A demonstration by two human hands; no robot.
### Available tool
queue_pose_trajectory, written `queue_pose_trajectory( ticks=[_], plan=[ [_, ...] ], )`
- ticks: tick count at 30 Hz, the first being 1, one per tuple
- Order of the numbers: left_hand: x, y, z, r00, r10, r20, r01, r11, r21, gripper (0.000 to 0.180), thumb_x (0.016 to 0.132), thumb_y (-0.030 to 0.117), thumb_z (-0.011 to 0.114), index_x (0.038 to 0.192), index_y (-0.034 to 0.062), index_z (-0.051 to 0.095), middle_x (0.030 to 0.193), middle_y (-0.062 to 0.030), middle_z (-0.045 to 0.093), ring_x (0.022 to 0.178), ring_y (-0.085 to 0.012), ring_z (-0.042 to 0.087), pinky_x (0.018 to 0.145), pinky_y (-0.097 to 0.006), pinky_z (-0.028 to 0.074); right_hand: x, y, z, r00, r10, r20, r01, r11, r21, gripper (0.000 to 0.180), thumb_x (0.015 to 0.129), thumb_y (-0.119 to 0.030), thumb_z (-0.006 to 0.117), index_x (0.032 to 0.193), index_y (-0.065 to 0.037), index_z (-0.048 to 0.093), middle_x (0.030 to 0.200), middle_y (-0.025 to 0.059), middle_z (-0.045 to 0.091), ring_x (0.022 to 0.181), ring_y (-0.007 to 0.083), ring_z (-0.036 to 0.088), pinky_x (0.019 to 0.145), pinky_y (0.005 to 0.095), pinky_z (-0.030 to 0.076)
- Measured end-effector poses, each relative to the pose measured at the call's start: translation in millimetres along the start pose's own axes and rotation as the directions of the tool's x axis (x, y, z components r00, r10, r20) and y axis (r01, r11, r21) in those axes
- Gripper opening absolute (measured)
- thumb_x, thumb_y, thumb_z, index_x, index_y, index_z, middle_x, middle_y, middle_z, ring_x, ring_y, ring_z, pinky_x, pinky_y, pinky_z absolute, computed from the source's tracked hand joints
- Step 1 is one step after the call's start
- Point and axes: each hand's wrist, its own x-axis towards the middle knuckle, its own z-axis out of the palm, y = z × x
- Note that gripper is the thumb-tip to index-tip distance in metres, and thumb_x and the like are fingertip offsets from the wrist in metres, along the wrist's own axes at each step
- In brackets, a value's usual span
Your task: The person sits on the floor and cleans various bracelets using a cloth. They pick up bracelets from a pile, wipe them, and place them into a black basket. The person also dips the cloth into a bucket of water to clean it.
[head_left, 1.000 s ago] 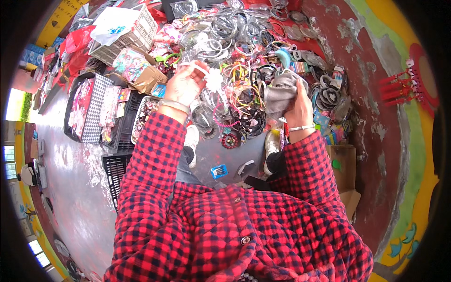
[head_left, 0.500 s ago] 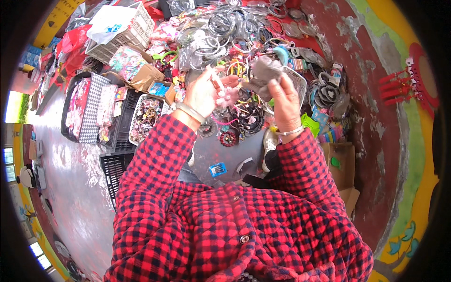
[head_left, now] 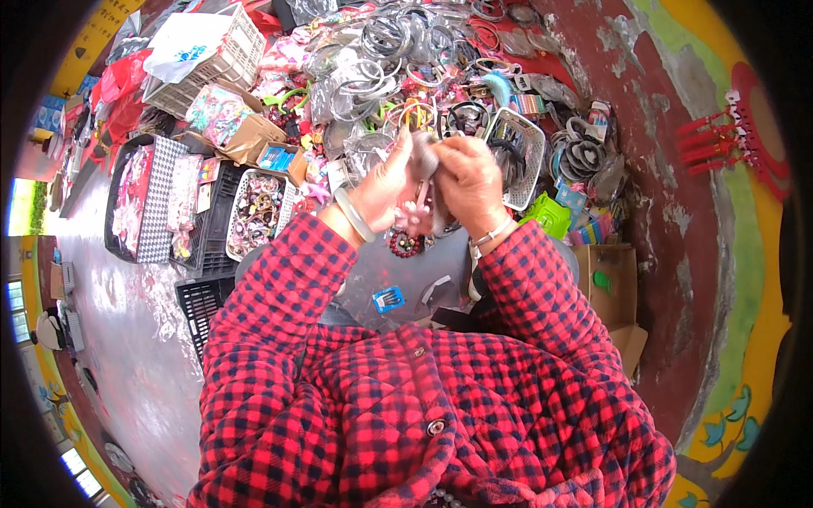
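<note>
Close together in front of my chest, both hands work over the pile. My left hand (head_left: 383,190) is closed on a pale pink flower-shaped hair ornament (head_left: 413,219), which hangs below its fingers. The fingers of my right hand (head_left: 471,182) pinch a soft grey cloth-like piece (head_left: 425,159), whose upper part lies against the left fingers. Motion blurs the spot where the two things meet, so I cannot tell whether they are joined. Below them lies a dark red beaded bracelet (head_left: 406,245).
Headbands in plastic (head_left: 385,38) pile up at the far side. A white basket (head_left: 535,161) of dark headbands stands right; another basket (head_left: 230,229) of hair ties stands left, near a black crate (head_left: 201,298). A blue card of black clips (head_left: 389,299) lies near me.
My right hand has moved left and closer to me, bringing the grey piece against my left hand. The pink ornament has moved slightly nearer to me.
</note>
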Motion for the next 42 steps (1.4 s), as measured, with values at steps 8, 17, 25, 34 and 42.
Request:
queue_pose_trajectory(
  ticks=[8,17,25,34,42],
  plan=[
    [1.3,9.9,-28.8,0.948,0.132,-0.291,-0.105,0.989,0.106,0.028,0.088,0.031,0.049,0.092,0.0031,0.048,0.067,-0.007,0.057,0.05,-0.0169,0.057,0.04,-0.03,0.048,8.0,30.8,-26.9,0.628,0.773,0.089,-0.375,0.2,0.905,0.015,0.084,-0.009,0.052,0.097,-0.002,0.056,0.086,0.0024,0.059,0.074,0.0117,0.057,0.066,0.0234,0.046],
    [-7.8,37.4,-62.3,0.777,0.274,-0.566,-0.352,0.936,-0.029,0.026,0.086,0.031,0.05,0.071,0.0112,0.049,0.051,-0.0017,0.044,0.047,-0.0179,0.046,0.043,-0.033,0.04,1.6,18.7,-30.6,0.781,0.446,0.438,-0.625,0.561,0.543,0.021,0.087,-0.02,0.051,0.098,-0.004,0.059,0.08,-0.0004,0.061,0.071,0.0103,0.056,0.064,0.025,0.045],
    [3.5,16.2,-49.9,0.872,0.207,-0.443,-0.309,0.936,-0.171,0.022,0.086,0.028,0.051,0.074,0.0089,0.049,0.067,-0.0073,0.055,0.058,-0.0219,0.057,0.046,-0.035,0.047,-9.1,-6.2,-3.2,0.887,0.093,0.452,-0.208,0.955,0.212,0.021,0.081,-0.022,0.053,0.09,-0.003,0.051,0.078,0.0202,0.055,0.075,0.0393,0.054,0.062,0.0438,0.042],
    [4.1,23.5,-35.1,0.835,0.198,-0.513,-0.237,0.971,-0.012,0.026,0.087,0.028,0.051,0.072,0.0077,0.047,0.051,-0.0002,0.041,0.046,-0.0122,0.043,0.037,-0.024,0.037,-3.9,-9.1,-11.7,0.8,0.077,0.595,-0.154,0.985,0.079,0.023,0.077,-0.02,0.056,0.09,-0.003,0.049,0.072,0.0206,0.055,0.071,0.0404,0.053,0.061,0.0476,0.041],
    [-13.1,57.9,-50.8,0.929,0.072,-0.363,-0.114,0.989,-0.097,0.026,0.085,0.027,0.054,0.07,0.0072,0.048,0.051,-0.0001,0.04,0.043,-0.0128,0.043,0.04,-0.026,0.041,-2.6,-4.8,-18.0,0.872,-0.064,0.485,0.046,0.998,0.05,0.02,0.072,-0.012,0.058,0.087,-0.004,0.048,0.069,0.0172,0.054,0.067,0.0361,0.055,0.058,0.0444,0.042]
  ],
)
